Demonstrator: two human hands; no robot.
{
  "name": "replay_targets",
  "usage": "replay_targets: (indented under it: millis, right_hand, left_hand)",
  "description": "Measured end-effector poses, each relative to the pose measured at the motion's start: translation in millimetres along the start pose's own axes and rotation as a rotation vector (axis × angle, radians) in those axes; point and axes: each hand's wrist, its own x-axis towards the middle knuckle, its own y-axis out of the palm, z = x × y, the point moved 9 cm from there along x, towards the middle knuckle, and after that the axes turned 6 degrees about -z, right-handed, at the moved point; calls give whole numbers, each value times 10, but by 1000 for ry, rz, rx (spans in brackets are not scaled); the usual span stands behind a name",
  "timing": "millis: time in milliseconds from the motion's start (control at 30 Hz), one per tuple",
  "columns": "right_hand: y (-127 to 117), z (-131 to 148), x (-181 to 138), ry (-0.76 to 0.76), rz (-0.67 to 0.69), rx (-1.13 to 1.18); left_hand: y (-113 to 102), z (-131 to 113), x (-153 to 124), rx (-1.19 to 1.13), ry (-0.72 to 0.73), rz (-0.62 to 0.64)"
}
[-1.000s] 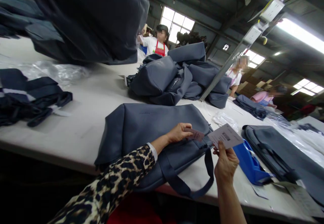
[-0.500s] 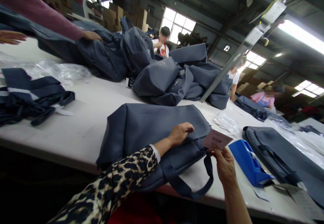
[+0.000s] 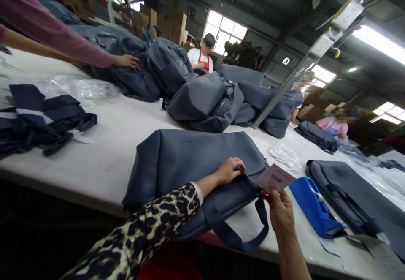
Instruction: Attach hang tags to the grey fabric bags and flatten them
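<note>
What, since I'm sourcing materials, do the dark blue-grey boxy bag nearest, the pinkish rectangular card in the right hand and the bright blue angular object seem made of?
Blue-grey boxy bag: probably imitation leather or coated fabric; smooth panels, soft satin sheen.

Pinkish rectangular card: likely stiff printed paper, matt; thin and flat.

Bright blue angular object: probably hard plastic, slightly glossy; crisp edges.

The left arm (image 3: 152, 225), sleeved to the wrist, slants in over the near edge of the table (image 3: 104, 157); the left hand (image 3: 230, 171) lies beyond it, back upward, fingers bent in toward the thumb — a closed pinch. The right forearm (image 3: 292, 246), bare, rises more steeply over that edge, the right hand (image 3: 280, 208) pinching too — thumb in front, fingers curled behind.
</note>
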Motion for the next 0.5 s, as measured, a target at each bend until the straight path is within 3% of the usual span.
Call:
replay_targets:
  millis: [333, 500]
  right_hand:
    - [149, 344, 5, -195, 117, -293]
    - [67, 469, -20, -295, -52, -232]
  left_hand:
    - [-74, 121, 40, -197, -122, -110]
    - [-78, 175, 49, -244, -151, -114]
